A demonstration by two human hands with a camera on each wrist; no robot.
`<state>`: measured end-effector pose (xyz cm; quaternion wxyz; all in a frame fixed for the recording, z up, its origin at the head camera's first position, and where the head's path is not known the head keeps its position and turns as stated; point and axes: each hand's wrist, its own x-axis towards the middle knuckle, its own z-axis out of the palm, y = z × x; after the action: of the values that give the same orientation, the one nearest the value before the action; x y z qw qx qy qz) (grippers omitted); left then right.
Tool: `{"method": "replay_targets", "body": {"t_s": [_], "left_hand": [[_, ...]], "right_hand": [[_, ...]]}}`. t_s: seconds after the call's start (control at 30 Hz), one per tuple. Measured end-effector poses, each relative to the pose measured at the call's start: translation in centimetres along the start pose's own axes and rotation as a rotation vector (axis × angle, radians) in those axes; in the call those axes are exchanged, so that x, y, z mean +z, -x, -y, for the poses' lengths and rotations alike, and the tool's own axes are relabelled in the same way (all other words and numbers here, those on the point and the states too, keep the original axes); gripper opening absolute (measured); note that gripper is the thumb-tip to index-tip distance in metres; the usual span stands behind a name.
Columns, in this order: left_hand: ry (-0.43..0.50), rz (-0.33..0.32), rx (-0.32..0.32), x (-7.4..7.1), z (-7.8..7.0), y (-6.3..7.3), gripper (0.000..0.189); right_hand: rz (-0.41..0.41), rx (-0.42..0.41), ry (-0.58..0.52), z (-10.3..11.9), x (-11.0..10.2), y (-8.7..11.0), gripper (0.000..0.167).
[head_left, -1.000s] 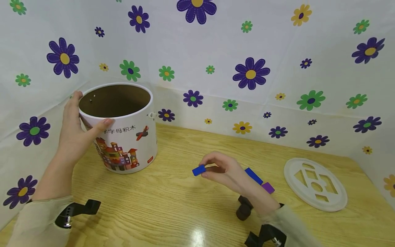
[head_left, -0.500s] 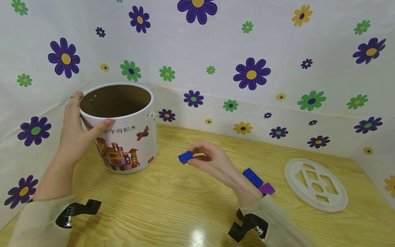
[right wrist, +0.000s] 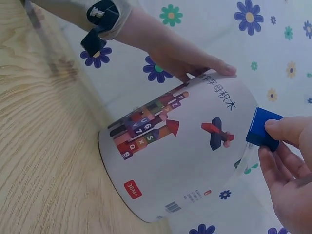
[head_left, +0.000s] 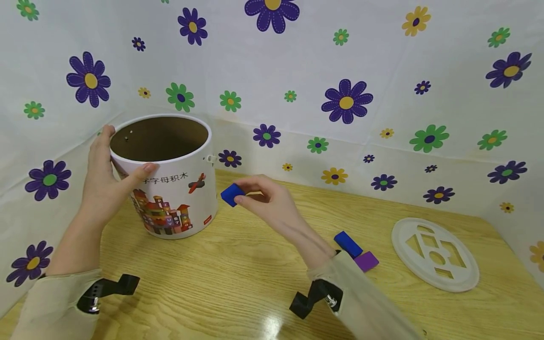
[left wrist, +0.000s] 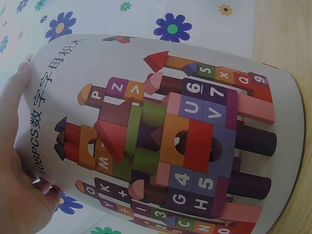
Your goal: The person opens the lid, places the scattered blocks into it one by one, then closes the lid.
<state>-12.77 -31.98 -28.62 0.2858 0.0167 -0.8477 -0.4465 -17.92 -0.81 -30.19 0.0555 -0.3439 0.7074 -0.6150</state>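
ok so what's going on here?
A person's left hand grips a white bucket near its rim, while their right hand pinches a blue block between thumb and fingers. That block is held up beside the bucket, not over its opening. To the right on the wooden table lie another blue block, a purple block close by it, and a white disc with shaped cutouts.

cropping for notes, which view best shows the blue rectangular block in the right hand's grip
The right wrist view: the blue rectangular block shows large there, pinched in the right hand's grip. The head view shows it smaller, beside the white cylindrical bucket; the left wrist view lacks it.
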Motion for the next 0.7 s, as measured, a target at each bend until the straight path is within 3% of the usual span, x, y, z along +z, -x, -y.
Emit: {"method": "replay_targets", "body": {"t_s": [0.5,0.7], "left_hand": [[-0.027,-0.006,-0.018,0.0,0.0,0.0,0.097],[-0.025,-0.01,-0.016,0.1,0.1,0.0,0.097]], "right_hand": [[-0.093,-0.018,-0.006,1.9,1.7,-3.9,0.027],[-0.144,-0.091,0.066,3.3,2.6,-5.7,0.025]]}}
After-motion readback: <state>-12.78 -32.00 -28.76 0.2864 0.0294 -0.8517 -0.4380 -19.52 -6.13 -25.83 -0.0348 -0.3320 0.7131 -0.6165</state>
